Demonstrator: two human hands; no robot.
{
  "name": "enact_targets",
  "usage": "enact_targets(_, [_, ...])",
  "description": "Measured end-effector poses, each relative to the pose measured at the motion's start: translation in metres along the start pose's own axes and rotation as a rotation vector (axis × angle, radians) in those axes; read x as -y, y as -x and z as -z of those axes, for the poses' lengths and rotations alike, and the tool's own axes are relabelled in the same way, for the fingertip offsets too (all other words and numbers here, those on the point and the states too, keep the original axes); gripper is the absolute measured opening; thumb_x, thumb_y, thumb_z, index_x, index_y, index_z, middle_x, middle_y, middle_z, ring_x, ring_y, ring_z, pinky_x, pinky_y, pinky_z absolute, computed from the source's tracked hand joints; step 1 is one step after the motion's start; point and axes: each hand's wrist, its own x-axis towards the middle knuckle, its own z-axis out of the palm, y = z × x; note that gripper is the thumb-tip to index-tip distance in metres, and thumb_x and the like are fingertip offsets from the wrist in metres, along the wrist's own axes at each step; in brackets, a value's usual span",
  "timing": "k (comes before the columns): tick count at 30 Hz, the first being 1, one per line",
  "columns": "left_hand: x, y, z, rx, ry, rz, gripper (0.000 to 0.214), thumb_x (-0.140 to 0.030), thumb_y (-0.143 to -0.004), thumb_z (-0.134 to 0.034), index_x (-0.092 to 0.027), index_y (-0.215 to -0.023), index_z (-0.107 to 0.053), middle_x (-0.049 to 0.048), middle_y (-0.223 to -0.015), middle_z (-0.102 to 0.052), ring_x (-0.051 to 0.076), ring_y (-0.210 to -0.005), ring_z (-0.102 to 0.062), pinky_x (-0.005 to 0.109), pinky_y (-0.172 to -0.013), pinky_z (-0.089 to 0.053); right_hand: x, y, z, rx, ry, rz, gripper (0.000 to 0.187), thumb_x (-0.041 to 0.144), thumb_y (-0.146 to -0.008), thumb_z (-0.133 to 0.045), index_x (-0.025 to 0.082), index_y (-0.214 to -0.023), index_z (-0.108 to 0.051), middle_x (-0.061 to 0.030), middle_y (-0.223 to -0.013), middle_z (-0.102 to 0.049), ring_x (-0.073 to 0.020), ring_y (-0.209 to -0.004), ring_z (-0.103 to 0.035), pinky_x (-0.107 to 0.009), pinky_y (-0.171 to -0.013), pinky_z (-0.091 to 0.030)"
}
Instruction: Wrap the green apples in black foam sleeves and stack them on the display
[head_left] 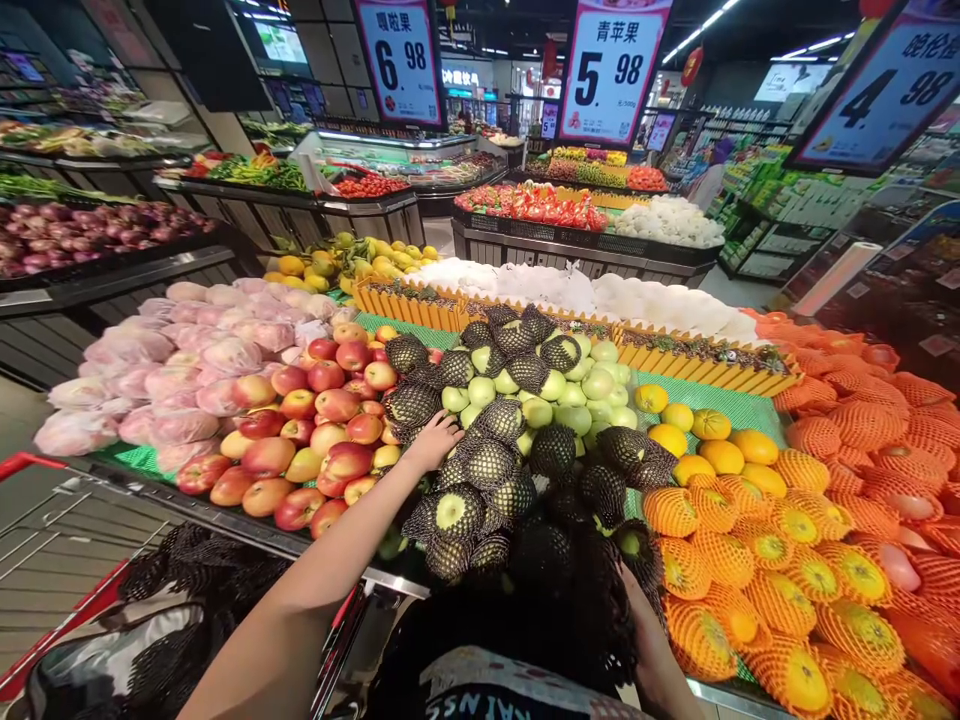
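Observation:
My left hand (433, 441) reaches out over the fruit stand, fingers curled on a green apple in black foam netting (491, 462) at the edge of the green apple pile (570, 392). Red apples (322, 430) lie just left of it. My right hand (651, 640) is low at the stand's front edge, mostly hidden behind a heap of black netted apples (555, 560); its fingers do not show.
Oranges in orange netting (817, 560) fill the right side, pink-wrapped fruit (165, 370) the left. A red shopping trolley (90, 600) with black nets stands at lower left. Price signs (609, 68) hang overhead; more produce stands lie behind.

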Motion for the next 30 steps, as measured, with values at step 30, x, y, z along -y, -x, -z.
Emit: enact_targets(30, [0.002, 0.057, 0.010, -0.786, 0.379, 0.519, 0.074, -0.056, -0.058, -0.084, -0.019, -0.117, -0.060, 0.0169, -0.124, -0.066, 0.040, -0.123, -0.056, 0.062, -0.117, -0.025, 0.005, -0.014, -0.002, -0.086, -0.104, -0.093, 0.030, 0.045, -0.062, -0.092, 0.031, -0.086, -0.080, -0.0007, -0.083, -0.082, -0.0302, -0.097, -0.076, -0.042, -0.095, -0.058])
